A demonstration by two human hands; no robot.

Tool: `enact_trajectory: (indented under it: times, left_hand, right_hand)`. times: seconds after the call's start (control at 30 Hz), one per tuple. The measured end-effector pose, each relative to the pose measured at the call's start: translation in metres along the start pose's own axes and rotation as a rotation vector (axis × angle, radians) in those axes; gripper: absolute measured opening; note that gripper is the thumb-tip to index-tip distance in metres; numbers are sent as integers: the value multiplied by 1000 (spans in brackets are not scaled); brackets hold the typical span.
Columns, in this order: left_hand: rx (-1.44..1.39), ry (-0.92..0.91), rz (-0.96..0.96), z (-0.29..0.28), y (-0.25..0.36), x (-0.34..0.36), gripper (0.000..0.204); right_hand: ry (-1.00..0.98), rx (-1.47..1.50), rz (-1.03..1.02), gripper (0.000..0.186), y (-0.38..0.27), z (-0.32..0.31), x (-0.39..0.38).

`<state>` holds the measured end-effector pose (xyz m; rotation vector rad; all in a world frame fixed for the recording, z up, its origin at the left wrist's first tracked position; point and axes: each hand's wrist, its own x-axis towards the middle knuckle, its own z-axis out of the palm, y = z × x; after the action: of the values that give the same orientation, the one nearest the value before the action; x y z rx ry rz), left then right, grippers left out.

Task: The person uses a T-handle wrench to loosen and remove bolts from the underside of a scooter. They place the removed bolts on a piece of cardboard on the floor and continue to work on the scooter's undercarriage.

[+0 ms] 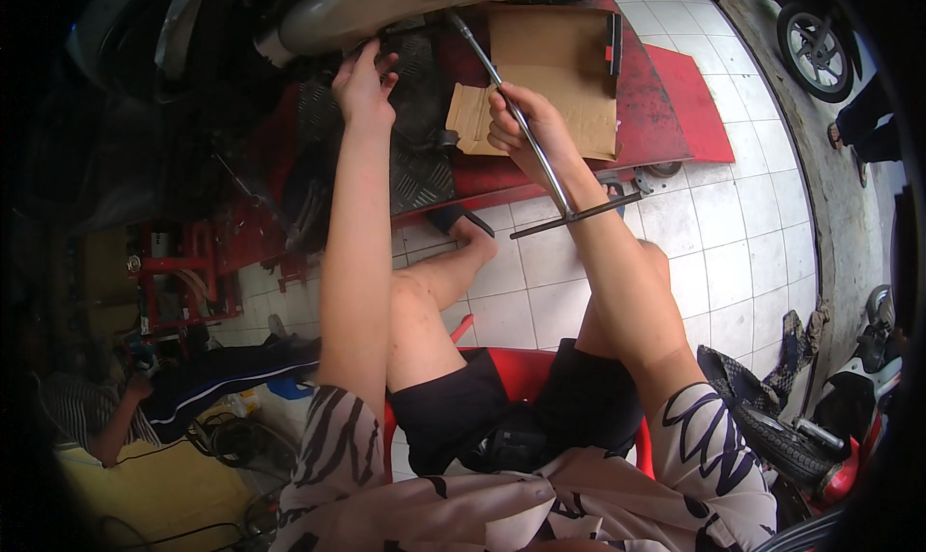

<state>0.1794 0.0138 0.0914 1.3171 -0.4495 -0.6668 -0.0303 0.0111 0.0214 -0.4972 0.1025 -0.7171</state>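
My right hand [526, 125] is closed round the shaft of a T-handle socket wrench [547, 166]. The wrench slants away from me, its dark crossbar lying over my right forearm. Its far end meets the underside of a motorcycle, beside the large pale metal exhaust muffler [362, 10]. My left hand [365, 87] reaches up below that muffler with fingers apart and partly bent. One fingertip is at the muffler's lower edge; whether it touches a small part there is hidden. An opened cardboard box [555, 74] lies just beyond my right hand.
The motorcycle stands over a red lift platform [666, 132] with a black tread plate [424, 171]. I sit on a red chair [521, 369] above white floor tiles [714, 262]. At left, another person's striped sleeve [87, 407] shows; motorcycle wheels [815, 50] stand at right.
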Motion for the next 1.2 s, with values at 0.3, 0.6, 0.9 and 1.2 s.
enact_trajectory:
  times: [0.3,0.6,0.9,1.2]
  left_hand:
    - [438,-271,259,-8,-69,-57,15]
    - [1204,-458,847,-10,-87,-78,32]
    - [874,-551,561,-26,35,-162,24]
    - [1550,-661,780,-20,19,-232,24]
  right_hand:
    - [31,29,-37,27,3,2,13]
    - [1,28,-24,29,8,4,15]
    - [22,50,-133,32,21,9,27]
    - [240,-91,-170,35,45,40,45]
